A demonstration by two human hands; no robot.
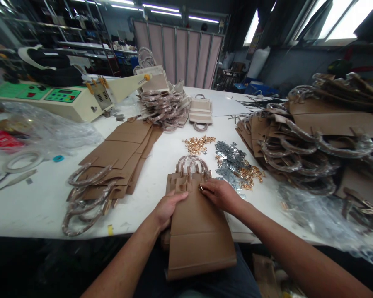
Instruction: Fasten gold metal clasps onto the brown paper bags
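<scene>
A brown bag panel (199,223) lies in front of me, partly on the table and partly over my lap, with several plastic-wrapped handles (192,163) at its far end. My left hand (169,209) grips its left edge, thumb flat on top and the other fingers hidden underneath. Over the panel's upper right, my right hand (219,193) pinches a small gold metal fitting (201,188) near a handle tab. Beyond the handles are a pile of gold fittings (199,144) and a heap of grey metal plates (231,159) with more gold pieces mixed in.
To the left lies a stack of brown panels (112,153); a bigger stack with wrapped handles (298,145) rises at right. Further back are cream bag pieces (200,109) and a cream machine (81,99) with green panels. Clear plastic (317,215) and a tape roll (23,161) lie around.
</scene>
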